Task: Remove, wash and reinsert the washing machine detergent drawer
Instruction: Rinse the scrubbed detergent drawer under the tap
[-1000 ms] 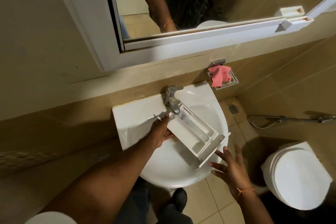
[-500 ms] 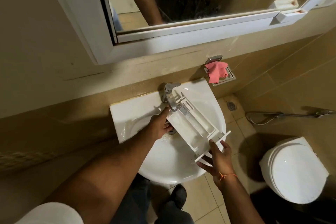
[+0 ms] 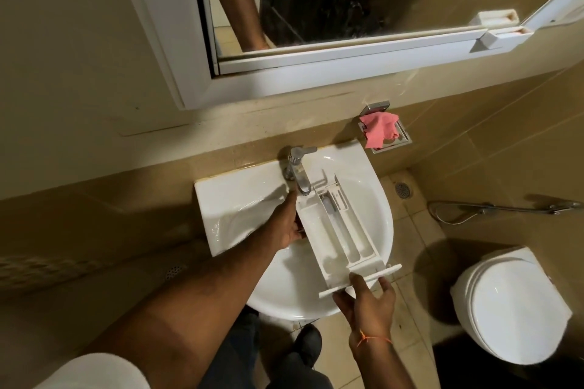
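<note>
we hold the detergent drawer (image 3: 335, 230) over the sink (image 3: 227, 199), its far end under the tap (image 3: 298, 170) beyond our left hand (image 3: 286, 224), which grips its side; our right hand (image 3: 368, 301) seems to cup the front panel, steadying it for rinsing.

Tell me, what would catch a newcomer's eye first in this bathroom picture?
The white detergent drawer held over the white sink, its far end under the tap. The left hand grips its side and the right hand supports its front panel. A pink cloth lies in the wall-mounted holder at the sink's right.
</note>
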